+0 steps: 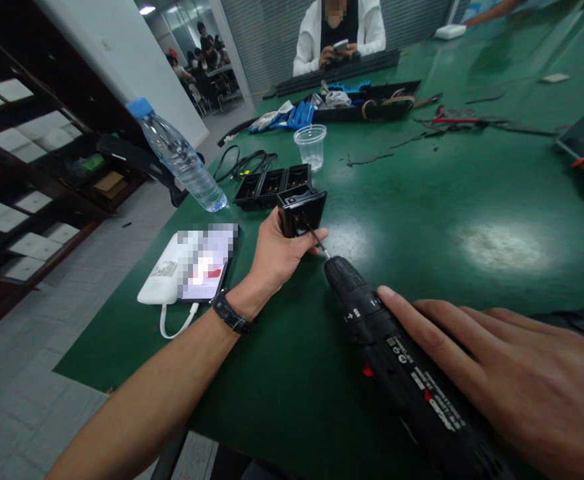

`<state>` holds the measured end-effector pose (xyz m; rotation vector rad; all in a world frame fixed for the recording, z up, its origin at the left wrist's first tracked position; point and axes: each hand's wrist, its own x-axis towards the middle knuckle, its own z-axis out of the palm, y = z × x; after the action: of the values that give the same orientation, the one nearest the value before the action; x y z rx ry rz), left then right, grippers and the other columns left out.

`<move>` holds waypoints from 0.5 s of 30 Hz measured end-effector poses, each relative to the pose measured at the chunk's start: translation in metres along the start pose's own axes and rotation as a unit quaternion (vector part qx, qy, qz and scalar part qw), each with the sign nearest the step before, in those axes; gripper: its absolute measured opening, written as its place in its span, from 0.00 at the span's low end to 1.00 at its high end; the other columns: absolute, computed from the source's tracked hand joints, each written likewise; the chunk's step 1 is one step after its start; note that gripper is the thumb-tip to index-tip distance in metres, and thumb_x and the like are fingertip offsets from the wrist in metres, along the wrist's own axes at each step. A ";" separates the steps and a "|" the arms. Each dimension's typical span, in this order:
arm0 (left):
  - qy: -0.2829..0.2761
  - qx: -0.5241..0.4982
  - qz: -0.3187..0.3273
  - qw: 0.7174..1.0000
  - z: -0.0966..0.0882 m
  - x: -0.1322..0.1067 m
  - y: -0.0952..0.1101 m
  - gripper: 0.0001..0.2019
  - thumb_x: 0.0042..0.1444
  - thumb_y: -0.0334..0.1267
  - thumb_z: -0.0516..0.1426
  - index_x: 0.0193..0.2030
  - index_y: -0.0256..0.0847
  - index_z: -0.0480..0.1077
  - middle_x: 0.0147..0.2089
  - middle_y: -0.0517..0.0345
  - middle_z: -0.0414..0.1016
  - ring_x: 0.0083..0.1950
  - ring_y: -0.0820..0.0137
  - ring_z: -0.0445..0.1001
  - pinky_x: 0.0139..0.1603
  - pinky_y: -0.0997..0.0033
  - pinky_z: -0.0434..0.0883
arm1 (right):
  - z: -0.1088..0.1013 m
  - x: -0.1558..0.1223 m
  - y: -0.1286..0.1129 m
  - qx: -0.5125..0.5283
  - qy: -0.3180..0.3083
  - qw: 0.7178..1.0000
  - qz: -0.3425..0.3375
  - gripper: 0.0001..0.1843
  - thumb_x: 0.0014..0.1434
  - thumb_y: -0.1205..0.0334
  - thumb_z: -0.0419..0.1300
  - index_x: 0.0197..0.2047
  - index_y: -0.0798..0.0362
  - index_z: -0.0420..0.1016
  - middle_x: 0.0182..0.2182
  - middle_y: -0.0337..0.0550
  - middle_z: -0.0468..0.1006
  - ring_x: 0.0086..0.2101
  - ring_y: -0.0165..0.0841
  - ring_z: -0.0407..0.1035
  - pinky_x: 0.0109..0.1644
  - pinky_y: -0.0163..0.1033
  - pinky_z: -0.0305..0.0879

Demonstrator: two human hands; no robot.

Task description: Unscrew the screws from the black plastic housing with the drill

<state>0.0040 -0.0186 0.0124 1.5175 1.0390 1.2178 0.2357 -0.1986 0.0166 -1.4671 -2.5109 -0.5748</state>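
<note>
1. My left hand (277, 257) is closed round the black housing (303, 210): fingers behind it, thumb at the front lower edge. It's tipped with the open face toward me, near edge just off the green table (422, 200), probably so I can see inside
2. My right hand (512, 373) clasps the cordless driver (397, 360), fingers laid long along its body. That looks like steering grip rather than force; can't tell where the trigger finger sits
3. The bit (317, 241) runs past my left thumb into the housing's opening; the thumb beside it likely guides the tip
4. More black housings (272, 185) sit in a row just behind, within reach
5. Water bottle (179, 157), plastic cup (311, 143) and phone (207, 260) on its power bank (159, 277) are off to the left and behind, apart from the driver
</note>
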 end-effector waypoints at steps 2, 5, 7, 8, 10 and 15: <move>-0.003 0.000 0.000 1.000 0.000 0.000 0.000 0.22 0.43 0.44 0.74 0.39 0.40 0.70 0.34 0.60 0.78 0.28 0.73 0.75 0.30 0.70 0.75 | 0.000 -0.002 0.001 0.010 -0.028 1.000 -0.011 0.54 0.49 0.74 0.50 0.79 0.47 0.42 0.49 0.42 0.81 0.32 0.38 0.74 0.34 0.45 0.75; -0.006 0.000 0.001 1.000 0.000 0.001 -0.001 0.22 0.43 0.44 0.74 0.39 0.40 0.70 0.33 0.60 0.78 0.27 0.74 0.75 0.29 0.71 0.75 | 0.000 -0.003 0.001 0.014 -0.031 0.999 -0.009 0.55 0.50 0.74 0.51 0.79 0.47 0.40 0.51 0.43 0.80 0.34 0.39 0.75 0.35 0.47 0.77; -0.005 0.002 0.002 1.000 0.000 0.001 -0.001 0.22 0.43 0.44 0.74 0.39 0.40 0.70 0.34 0.60 0.78 0.28 0.74 0.75 0.30 0.71 0.75 | 0.000 -0.002 0.001 0.016 -0.030 0.999 -0.009 0.55 0.50 0.74 0.51 0.79 0.47 0.40 0.51 0.42 0.80 0.35 0.40 0.76 0.36 0.48 0.77; -0.003 0.003 0.002 1.000 0.000 0.000 -0.001 0.22 0.44 0.44 0.73 0.39 0.40 0.70 0.34 0.59 0.78 0.28 0.74 0.75 0.30 0.71 0.76 | 0.000 -0.001 0.000 0.017 -0.033 0.999 -0.009 0.55 0.50 0.74 0.50 0.79 0.46 0.40 0.51 0.42 0.80 0.35 0.40 0.76 0.36 0.48 0.77; -0.001 0.007 0.002 1.000 0.000 0.000 0.000 0.22 0.44 0.44 0.73 0.39 0.40 0.70 0.35 0.59 0.79 0.28 0.73 0.76 0.30 0.70 0.76 | 0.001 0.001 0.000 0.019 -0.034 0.999 -0.009 0.55 0.50 0.74 0.50 0.79 0.46 0.40 0.51 0.43 0.80 0.34 0.39 0.75 0.36 0.48 0.77; 0.001 0.008 0.003 1.000 0.000 0.000 0.000 0.22 0.43 0.43 0.74 0.39 0.40 0.70 0.34 0.60 0.78 0.28 0.73 0.76 0.29 0.70 0.76 | 0.000 0.001 0.000 0.018 -0.030 0.999 -0.006 0.55 0.49 0.74 0.50 0.79 0.46 0.40 0.51 0.45 0.81 0.33 0.40 0.75 0.35 0.47 0.77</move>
<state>0.0041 -0.0188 0.0125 1.5321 1.0485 1.2176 0.2358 -0.1981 0.0170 -1.4787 -2.5639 -0.4908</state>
